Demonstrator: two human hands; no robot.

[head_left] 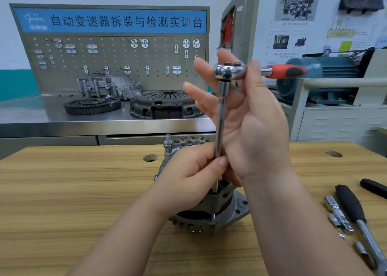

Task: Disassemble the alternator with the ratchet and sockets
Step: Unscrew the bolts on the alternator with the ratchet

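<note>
right hand (251, 129) up high, fingers straight and spread, palm side-on behind the tool. nothing clenched: the ratchet head only sits in the crook of thumb and forefinger. left hand (192, 177) low, fingers curled, pinching the bottom of the bar.

light wood-grain tabletop (83, 181) carries the work. grey cast-metal alternator (219, 215) stands on it at centre, partly hidden under the left hand. chrome ratchet (228, 71) with orange-and-black handle lies level at the top, handle pointing right. long slim chrome extension bar (221, 118) drops near-upright from the ratchet head to the alternator housing. its lower end meets a small fastener at the housing rim; the socket itself is too hidden to make out. loose chrome sockets (339, 217) lie well apart at right.

step in hand, as i read it: running out a housing bolt. to do it well:
- keep the bar plumb over the fastener, left hand steadying low so the socket stays seated.
- right hand needs a proper wrap on the handle before any real pull.
- short swings, no side load, or the bar may cam off and round the head.
- no clamp shows on the alternator, so it may twist.
</note>
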